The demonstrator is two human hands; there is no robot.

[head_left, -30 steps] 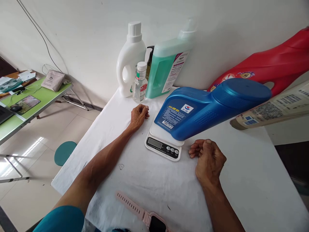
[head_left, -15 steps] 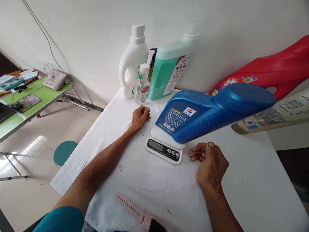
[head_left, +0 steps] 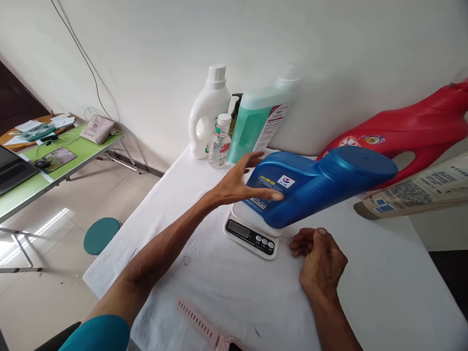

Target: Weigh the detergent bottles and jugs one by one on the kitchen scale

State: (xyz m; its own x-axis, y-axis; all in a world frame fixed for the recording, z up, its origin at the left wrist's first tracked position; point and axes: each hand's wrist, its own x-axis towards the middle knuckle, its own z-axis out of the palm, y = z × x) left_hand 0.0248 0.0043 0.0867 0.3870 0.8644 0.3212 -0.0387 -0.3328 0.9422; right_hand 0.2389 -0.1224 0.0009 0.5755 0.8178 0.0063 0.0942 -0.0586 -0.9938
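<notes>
A blue plastic bottle of motor oil [head_left: 303,187] stands on a small white kitchen scale [head_left: 252,239] with a dark display. My left hand [head_left: 237,183] is at the bottle's left side. Its thumb lies across the front label and its fingers spread toward the back edge, with space still showing between palm and bottle. I cannot tell whether the thumb touches. On the white cloth to the right of the scale rests my right hand [head_left: 321,263], its fingers curled in and nothing visible in them.
Behind stand a white jug [head_left: 210,112], a small clear bottle [head_left: 220,144], a dark pump bottle and a green liquid bottle [head_left: 256,122]. To the right are a red detergent bottle [head_left: 402,129] and a beige bottle [head_left: 420,187]. A pink watch [head_left: 201,319] lies in front.
My left hand has moved from the cloth up and right to the blue bottle, its fingers opening. My right hand stays by the scale. The view has shifted slightly.
</notes>
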